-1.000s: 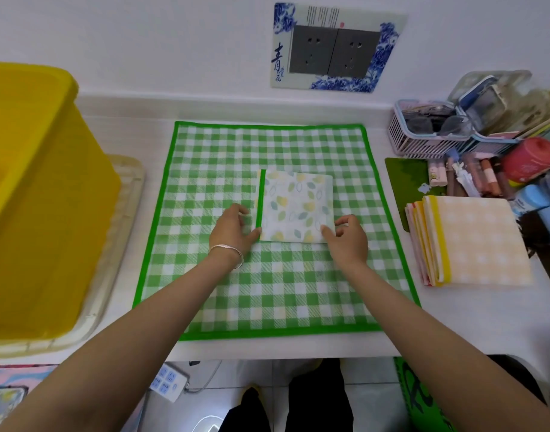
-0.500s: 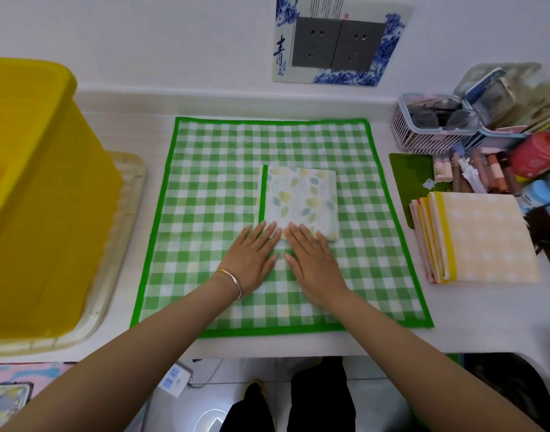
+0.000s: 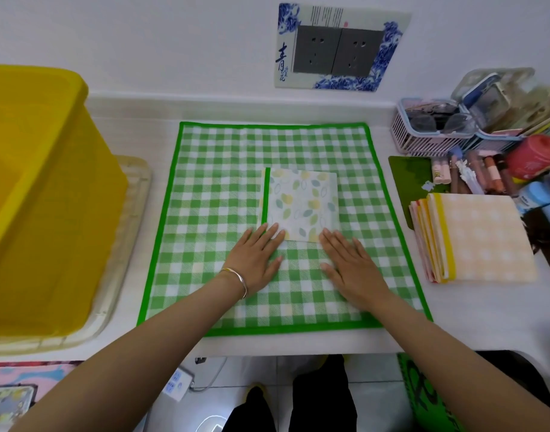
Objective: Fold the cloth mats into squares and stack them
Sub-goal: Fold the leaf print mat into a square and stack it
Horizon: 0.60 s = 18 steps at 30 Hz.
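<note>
A small leaf-patterned mat (image 3: 301,204), folded into a square with a green edge on its left, lies in the middle of a large green checked mat (image 3: 224,182) spread flat on the white table. My left hand (image 3: 256,255) lies flat with straight fingers, its fingertips touching the folded mat's near left corner. My right hand (image 3: 348,263) lies flat on the checked mat, fingertips at the folded mat's near right corner. A stack of folded orange and yellow mats (image 3: 476,238) sits to the right.
A big yellow bin (image 3: 33,198) stands on a beige tray (image 3: 133,219) at the left. At the right back are a pink basket (image 3: 423,135), a red jar (image 3: 535,155) and small tubes. A socket panel (image 3: 336,48) is on the wall.
Both hands went from the folded mat's sides to lying flat together at its near edge, then slid apart toward its near corners.
</note>
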Available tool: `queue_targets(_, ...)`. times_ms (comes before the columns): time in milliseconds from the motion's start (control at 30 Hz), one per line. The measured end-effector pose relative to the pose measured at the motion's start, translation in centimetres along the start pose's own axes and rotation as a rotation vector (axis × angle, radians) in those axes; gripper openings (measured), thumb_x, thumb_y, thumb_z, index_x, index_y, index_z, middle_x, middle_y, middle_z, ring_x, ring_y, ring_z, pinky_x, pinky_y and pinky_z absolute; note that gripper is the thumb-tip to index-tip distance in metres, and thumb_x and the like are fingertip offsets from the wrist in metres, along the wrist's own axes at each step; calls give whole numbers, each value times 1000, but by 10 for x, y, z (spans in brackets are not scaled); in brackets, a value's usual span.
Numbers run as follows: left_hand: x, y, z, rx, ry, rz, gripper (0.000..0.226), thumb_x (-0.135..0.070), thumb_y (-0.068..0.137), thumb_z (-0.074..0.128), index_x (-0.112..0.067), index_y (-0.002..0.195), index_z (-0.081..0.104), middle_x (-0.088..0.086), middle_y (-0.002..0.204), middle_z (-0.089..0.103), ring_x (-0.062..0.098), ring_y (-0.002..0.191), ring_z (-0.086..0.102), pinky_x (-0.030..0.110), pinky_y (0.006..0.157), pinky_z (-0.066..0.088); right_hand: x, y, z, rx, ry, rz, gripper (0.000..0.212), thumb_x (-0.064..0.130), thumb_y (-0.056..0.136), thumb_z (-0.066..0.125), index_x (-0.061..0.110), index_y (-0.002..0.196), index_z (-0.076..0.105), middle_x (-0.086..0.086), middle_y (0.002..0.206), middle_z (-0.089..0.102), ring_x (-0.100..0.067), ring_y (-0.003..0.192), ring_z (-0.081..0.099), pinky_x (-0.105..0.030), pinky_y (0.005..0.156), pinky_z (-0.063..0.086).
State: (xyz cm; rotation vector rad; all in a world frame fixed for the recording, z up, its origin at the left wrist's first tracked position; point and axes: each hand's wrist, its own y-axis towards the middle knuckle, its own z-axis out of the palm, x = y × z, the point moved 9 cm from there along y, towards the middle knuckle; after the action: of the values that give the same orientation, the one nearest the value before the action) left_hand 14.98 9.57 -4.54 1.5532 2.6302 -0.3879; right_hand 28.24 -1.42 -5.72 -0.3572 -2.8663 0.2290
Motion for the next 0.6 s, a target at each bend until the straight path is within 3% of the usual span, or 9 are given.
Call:
queue_targets(233,-25,12,-6,78,182,-74,64,-69,87,10,-45,145,-1,16,154,10,37,140,11,54,113,4,-1,-4,-4,-12,168,40,68,60,87,-2,30,148,-4,19,152,-12,8,138,-17,-18,113,-12)
queue_targets(433,-9,2,-2,80,191,-111,62,-66,89,9,-44,145,-4,6,157,1,27,144,6,55,112,-3,-3,-4,-5,-10,166,49,61,56,93,4,31,148,-3,19,152,-10,4,140,-12,-22,114,-10)
queue_targets(500,3,-5,-3,47,180,-133,64,-67,87,3,-43,146,-1,5,157,6,25,143,10,54,113,-2,-3,-4,-7,-10,150,49,56,52,97,8,30,148,-2,18,154,-9,2,141,-11,-23,115,-9)
queue_targets(600,23,-17,-5,11,196,-177,88,-72,68,-24,-43,146,3,5,153,18,26,141,16,53,114,1,-3,-4,-7,-3,154,52,52,44,101,15,30,148,-2,16,155,-7,1,142,-10,-25,116,-8)
